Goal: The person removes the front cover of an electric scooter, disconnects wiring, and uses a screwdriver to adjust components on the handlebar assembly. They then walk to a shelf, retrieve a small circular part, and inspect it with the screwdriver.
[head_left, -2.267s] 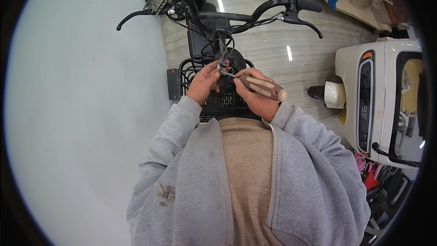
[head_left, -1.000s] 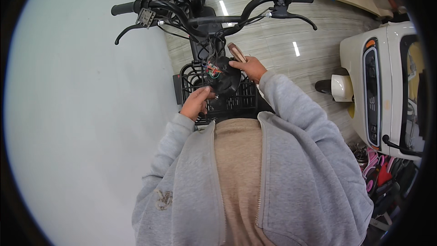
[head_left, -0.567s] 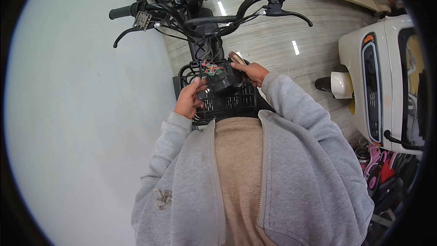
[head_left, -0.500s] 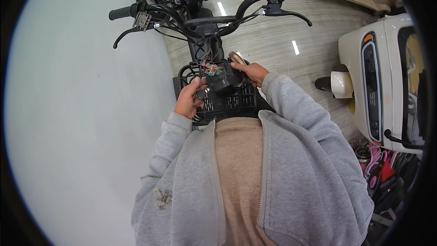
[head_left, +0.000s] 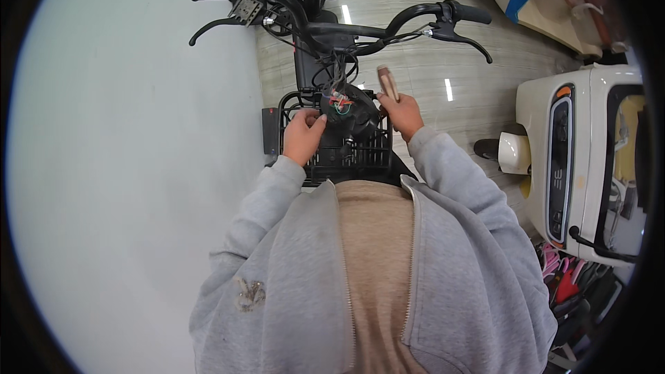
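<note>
A: Where is the work centred?

B: On the black housing [head_left: 359, 120], which sits over the basket [head_left: 364, 157] in front of the handlebar [head_left: 346, 30]. Red and green wires [head_left: 339, 104] show in its upper side, though I can't tell whether it rests on anything or is held up

A: And the hands?

B: The right hand [head_left: 404, 115] has its grip closed around a tool [head_left: 388, 83] with a brown and tan handle, the butt pointing away from the body (the shaft is out of sight, so don't ask me about the tip). The left hand [head_left: 305, 137] is at the housing's left edge, thumb and fingers drawn near each other. That grip is narrow, but whether it pinches anything I can't tell

A: So what's done and what's left?

B: I'd judge it partway. The wires are laid bare, and dark cables [head_left: 338, 69] run from the housing up to the handlebar. No cover lies over the wires, and I see no fastening that fixes the housing in place, so both look undone. Whether each wire is joined is too small to make out
</note>
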### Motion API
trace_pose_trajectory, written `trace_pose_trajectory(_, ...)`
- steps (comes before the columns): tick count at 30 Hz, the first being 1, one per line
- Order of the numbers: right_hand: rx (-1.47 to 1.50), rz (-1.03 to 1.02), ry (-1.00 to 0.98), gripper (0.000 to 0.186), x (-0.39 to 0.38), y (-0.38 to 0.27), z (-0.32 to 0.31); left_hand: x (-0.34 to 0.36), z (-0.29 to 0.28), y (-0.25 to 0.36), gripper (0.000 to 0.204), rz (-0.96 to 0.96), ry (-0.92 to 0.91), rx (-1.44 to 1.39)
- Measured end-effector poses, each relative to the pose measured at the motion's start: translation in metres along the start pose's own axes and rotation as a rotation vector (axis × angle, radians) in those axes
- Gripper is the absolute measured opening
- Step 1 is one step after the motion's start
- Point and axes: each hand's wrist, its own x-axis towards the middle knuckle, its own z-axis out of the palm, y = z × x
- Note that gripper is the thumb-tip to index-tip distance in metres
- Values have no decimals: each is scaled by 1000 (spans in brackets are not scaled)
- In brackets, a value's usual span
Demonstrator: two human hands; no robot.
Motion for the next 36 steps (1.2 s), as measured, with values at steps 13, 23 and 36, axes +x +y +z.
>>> trace_pose_trajectory(13, 190, -234, -9, 48, -64, -62, -37, 21, 3, 14, 57, 176, -273, -361)
trace_pose_trajectory(23, 188, -444, -403, 23, -103, -79, -18, 27, 15, 5, 45, 130, -346, -700)
trace_pose_trajectory(36, -132, -719, -161, 25, -112, -76, 2, 17, 22, 10, 42, 94, -297, -765)
